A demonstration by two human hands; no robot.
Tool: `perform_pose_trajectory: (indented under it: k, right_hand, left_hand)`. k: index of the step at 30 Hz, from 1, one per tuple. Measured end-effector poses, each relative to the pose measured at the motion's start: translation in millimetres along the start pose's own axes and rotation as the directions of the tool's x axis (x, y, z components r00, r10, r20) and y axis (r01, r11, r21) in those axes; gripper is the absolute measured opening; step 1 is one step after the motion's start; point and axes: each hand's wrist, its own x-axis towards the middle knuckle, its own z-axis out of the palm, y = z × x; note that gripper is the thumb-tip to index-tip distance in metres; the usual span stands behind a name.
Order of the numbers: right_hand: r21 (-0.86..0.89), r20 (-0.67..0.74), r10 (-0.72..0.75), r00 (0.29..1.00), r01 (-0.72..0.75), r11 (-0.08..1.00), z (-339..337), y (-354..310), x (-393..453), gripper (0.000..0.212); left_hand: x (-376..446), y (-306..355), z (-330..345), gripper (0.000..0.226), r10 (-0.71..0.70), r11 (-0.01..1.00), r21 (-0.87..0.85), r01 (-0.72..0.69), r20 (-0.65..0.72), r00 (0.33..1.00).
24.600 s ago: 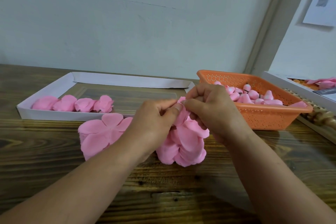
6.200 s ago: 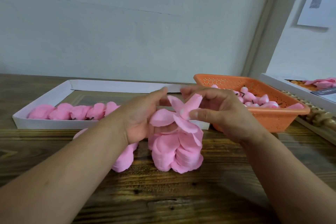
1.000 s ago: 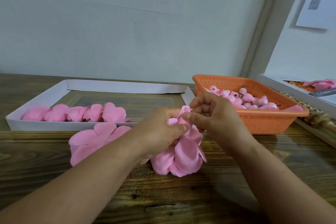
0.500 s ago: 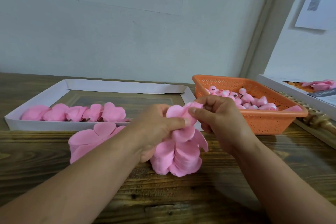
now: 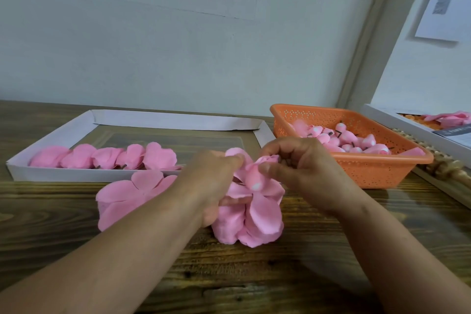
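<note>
A stack of pink fabric petal pieces [image 5: 254,219] stands on the wooden table [image 5: 254,275] in front of me. My left hand [image 5: 211,183] grips the top petal piece of the stack, fingers curled over its left side. My right hand [image 5: 300,166] pinches a pink flower bud [image 5: 254,176] with a pale tip and holds it against the centre of that top petal piece. Both hands meet above the stack.
A flat pile of larger pink petals [image 5: 127,196] lies left of the stack. Behind it a white cardboard tray [image 5: 76,173] holds a row of finished pink flowers [image 5: 107,155]. An orange plastic basket [image 5: 369,171] of pink buds stands at the right, with another white tray [image 5: 407,127] beyond.
The petal piece has been lifted and opened at the top of the stack since a second ago. My right hand now shows the bud pressed into its middle.
</note>
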Motion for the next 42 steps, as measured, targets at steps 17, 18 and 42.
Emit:
perform_pose_trajectory:
  k: [17,18,42]
  right_hand:
    - [0.096,0.060,0.054,0.997,-0.060,0.994,-5.8,0.6,-0.4,0.010]
    - [0.105,0.046,0.059,0.997,-0.064,0.992,-6.3,1.1,-0.3,0.011]
    - [-0.023,-0.373,0.163,0.914,-0.185,0.983,1.7,7.5,6.3,0.016]
  left_hand:
    - [-14.6,2.8,1.5,0.057,0.109,0.978,0.156,-0.139,0.188,0.976]
    - [-14.9,4.4,1.5,0.053,0.076,0.993,0.076,-0.092,0.193,0.978]
    - [-6.5,12.1,2.2,0.046,-0.183,0.700,-0.656,0.283,0.218,0.959]
